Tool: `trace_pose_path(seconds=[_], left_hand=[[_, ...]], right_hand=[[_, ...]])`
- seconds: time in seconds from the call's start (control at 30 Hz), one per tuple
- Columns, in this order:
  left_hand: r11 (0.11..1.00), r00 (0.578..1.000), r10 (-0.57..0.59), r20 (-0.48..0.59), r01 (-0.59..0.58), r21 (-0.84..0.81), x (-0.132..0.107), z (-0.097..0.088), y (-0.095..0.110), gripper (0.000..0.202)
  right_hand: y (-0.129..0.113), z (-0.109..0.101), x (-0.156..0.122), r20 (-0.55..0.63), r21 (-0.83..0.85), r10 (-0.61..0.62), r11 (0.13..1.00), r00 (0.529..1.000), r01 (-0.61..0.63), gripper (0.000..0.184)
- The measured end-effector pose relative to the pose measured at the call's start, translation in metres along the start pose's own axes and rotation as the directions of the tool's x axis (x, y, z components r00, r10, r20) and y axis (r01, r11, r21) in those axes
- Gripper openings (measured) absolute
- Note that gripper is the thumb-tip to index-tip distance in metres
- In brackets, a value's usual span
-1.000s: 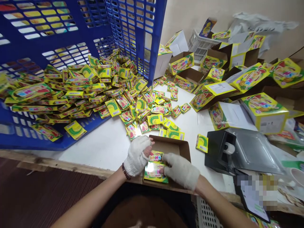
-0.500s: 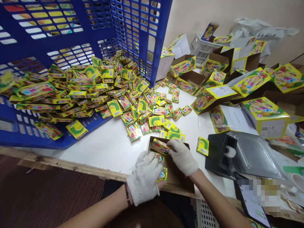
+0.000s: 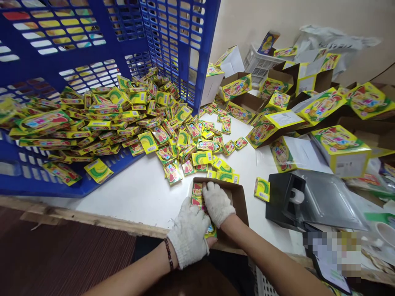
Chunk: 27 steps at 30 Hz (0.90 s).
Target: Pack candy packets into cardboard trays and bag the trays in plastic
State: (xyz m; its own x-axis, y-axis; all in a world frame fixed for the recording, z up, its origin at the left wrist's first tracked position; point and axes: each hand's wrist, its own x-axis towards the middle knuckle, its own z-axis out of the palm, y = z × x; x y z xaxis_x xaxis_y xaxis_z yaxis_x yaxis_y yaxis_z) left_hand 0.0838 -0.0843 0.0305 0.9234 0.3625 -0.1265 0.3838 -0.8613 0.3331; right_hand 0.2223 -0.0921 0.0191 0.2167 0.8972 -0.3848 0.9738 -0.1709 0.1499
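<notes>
An open brown carton (image 3: 240, 201) stands at the table's front edge, with a row of small yellow-green candy packs (image 3: 196, 191) along its left side. My left hand (image 3: 189, 232), in a white knit glove with the thumb bare, lies over the left wall and the nearer packs, fingers stretched out. My right hand (image 3: 217, 204), gloved too, rests inside the carton with its fingertips against the packs farther back. Its fingers are extended, and no pack shows in its grasp. The hands partly hide the row.
A tipped blue crate (image 3: 115, 51) spills a heap of candy packs (image 3: 123, 111) onto the white table (image 3: 129, 195). Printed cartons (image 3: 341, 144) pile up at the right. A black tape dispenser (image 3: 282, 199) and a single pack (image 3: 262, 189) sit right of my carton.
My right hand has moved left and down into the carton. The pack it held now lies in the row at the far end, and its fingers have let go. My left hand stays nearly still.
</notes>
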Motion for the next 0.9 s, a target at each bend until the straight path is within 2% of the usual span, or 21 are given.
trace_pose_path(seconds=[0.17,0.33,0.5,0.6,0.7,0.77,0.8,0.83,0.87,0.9], left_hand=[[1.0,1.0,0.001,0.004,-0.001,0.016,0.001,0.0,0.001,0.044],[1.0,1.0,0.009,-0.029,-0.009,0.006,-0.001,-0.001,0.001,0.045],[0.993,0.989,0.078,-0.124,-0.088,-0.077,-0.001,0.0,-0.006,0.068],[0.993,0.989,0.102,-0.111,-0.107,-0.044,0.001,-0.002,-0.011,0.063],[0.979,0.977,0.185,-0.102,-0.192,-0.068,-0.001,-0.011,-0.02,0.047],[0.951,0.949,0.254,-0.188,-0.28,-0.132,-0.004,-0.02,-0.033,0.035],[0.945,0.933,0.243,-0.266,-0.29,-0.154,-0.004,-0.024,-0.042,0.028],[0.952,0.919,0.194,-0.344,-0.261,-0.162,-0.004,-0.027,-0.053,0.023],[0.97,0.91,0.117,-0.398,-0.191,-0.152,-0.002,-0.029,-0.065,0.023],[0.989,0.906,0.031,-0.421,-0.09,-0.121,0.002,-0.03,-0.077,0.025]], right_hand=[[-0.001,-0.003,0.006,0.038,0.004,-0.09,0.996,0.995,0.09,0.046],[0.002,-0.008,0.008,0.07,0.025,-0.101,0.995,0.992,0.1,0.039],[-0.006,-0.005,0.004,0.067,0.043,-0.108,0.993,0.992,0.105,0.037],[-0.004,-0.007,0.004,0.061,0.07,-0.14,0.988,0.988,0.135,0.034],[0.017,-0.015,0.004,0.043,0.155,-0.262,0.955,0.964,0.252,0.03],[0.046,-0.018,0.003,-0.126,0.297,-0.288,0.902,0.949,0.313,0.034],[0.063,-0.018,0.003,-0.244,0.379,-0.235,0.87,0.941,0.315,0.038],[0.082,-0.017,0.004,-0.348,0.454,-0.128,0.844,0.929,0.286,0.041],[0.101,-0.015,0.005,-0.388,0.518,-0.002,0.826,0.921,0.22,0.043],[0.118,-0.012,0.006,-0.361,0.573,0.104,0.809,0.927,0.133,0.042]])
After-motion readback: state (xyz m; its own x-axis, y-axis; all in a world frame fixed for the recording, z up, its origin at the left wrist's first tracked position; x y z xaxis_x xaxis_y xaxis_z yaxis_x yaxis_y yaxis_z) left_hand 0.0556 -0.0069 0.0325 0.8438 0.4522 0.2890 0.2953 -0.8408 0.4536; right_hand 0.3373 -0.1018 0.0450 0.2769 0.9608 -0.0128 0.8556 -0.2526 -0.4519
